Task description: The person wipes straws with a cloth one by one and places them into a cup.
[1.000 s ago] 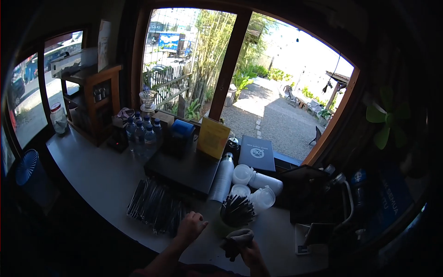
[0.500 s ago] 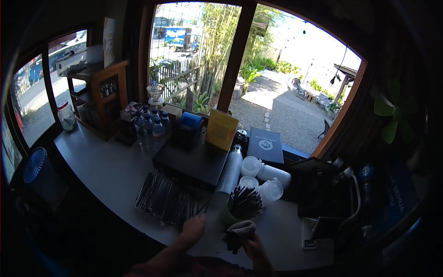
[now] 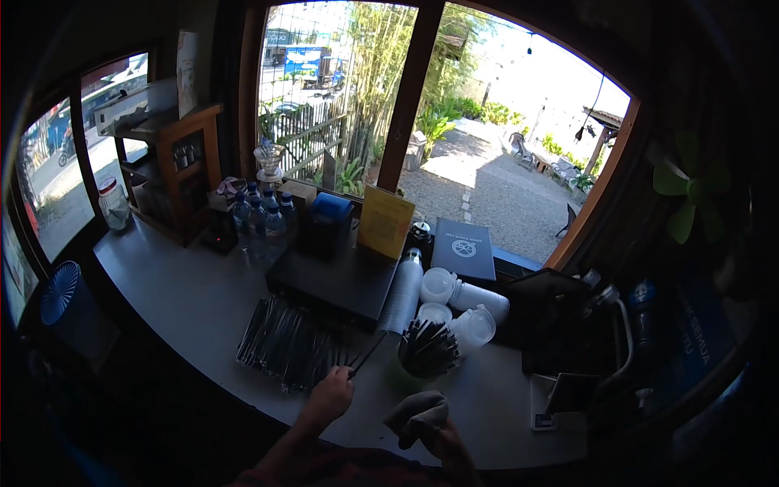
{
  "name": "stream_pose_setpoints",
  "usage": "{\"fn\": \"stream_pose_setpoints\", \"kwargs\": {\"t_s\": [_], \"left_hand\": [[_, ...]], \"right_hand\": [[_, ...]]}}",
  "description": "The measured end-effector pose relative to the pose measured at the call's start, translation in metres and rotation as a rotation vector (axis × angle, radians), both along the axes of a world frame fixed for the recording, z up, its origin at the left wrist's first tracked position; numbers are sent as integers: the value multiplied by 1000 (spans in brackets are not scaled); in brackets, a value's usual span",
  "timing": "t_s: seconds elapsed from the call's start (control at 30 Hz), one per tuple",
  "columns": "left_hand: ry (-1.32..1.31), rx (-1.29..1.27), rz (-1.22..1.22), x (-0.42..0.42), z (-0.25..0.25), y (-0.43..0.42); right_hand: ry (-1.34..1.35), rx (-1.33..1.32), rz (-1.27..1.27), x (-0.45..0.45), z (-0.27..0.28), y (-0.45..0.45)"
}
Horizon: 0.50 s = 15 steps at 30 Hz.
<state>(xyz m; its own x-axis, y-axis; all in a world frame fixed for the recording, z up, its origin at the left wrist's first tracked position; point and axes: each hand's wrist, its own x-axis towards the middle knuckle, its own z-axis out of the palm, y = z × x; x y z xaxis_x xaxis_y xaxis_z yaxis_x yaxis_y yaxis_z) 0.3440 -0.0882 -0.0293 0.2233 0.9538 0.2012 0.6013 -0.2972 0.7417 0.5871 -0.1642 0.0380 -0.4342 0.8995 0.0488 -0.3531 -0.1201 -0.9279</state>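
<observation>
My left hand (image 3: 331, 395) pinches a thin black straw (image 3: 371, 351), which points up and to the right. It is beside the right end of a pile of black straws (image 3: 284, 345) lying on the counter. My right hand (image 3: 445, 443) is wrapped around a bunched grey cloth (image 3: 418, 414). Just beyond the cloth stands a green cup (image 3: 401, 376) packed with upright black straws (image 3: 430, 347). The fingertips of my right hand are partly hidden by the cloth.
Behind the pile sits a flat black box (image 3: 329, 284) with a yellow sign (image 3: 385, 222). Stacked plastic cups (image 3: 402, 296) and clear lids (image 3: 474, 326) lie behind the green cup. Water bottles (image 3: 274, 226) stand farther back. A tablet (image 3: 570, 394) is on the right.
My left hand has lifted slightly from the edge of the pile, with the straw now showing clearly above it. The cloth in my right hand has shifted slightly.
</observation>
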Motion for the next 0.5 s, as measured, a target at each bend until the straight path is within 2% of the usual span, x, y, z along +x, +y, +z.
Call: {"fn": "stream_pose_setpoints", "kwargs": {"t_s": [0.07, 0.17, 0.27, 0.33, 0.4, 0.43, 0.47, 0.5], "left_hand": [[-164, 143, 13, -1, 4, 1], [-364, 63, 0, 4, 29, -17], [-393, 86, -139, 15, 20, -28], [-415, 66, -339, 26, 32, -36], [-300, -24, -511, 39, 0, -36], [-554, -153, -540, 59, -37, -34], [-522, -112, -524, 62, -24, -37], [-490, -71, -505, 61, 0, -44]], "right_hand": [[13, -37, -39, -7, -5, -2], [109, -134, -102, -14, -15, -2], [121, -38, -112, -3, -53, -1], [46, 22, -242, -11, -48, -3], [-115, 120, -359, -11, -49, -3], [-239, 189, -409, -7, -53, -1], [-362, 259, -455, -4, -55, 1], [-188, 250, -475, -4, -50, 7]]}}
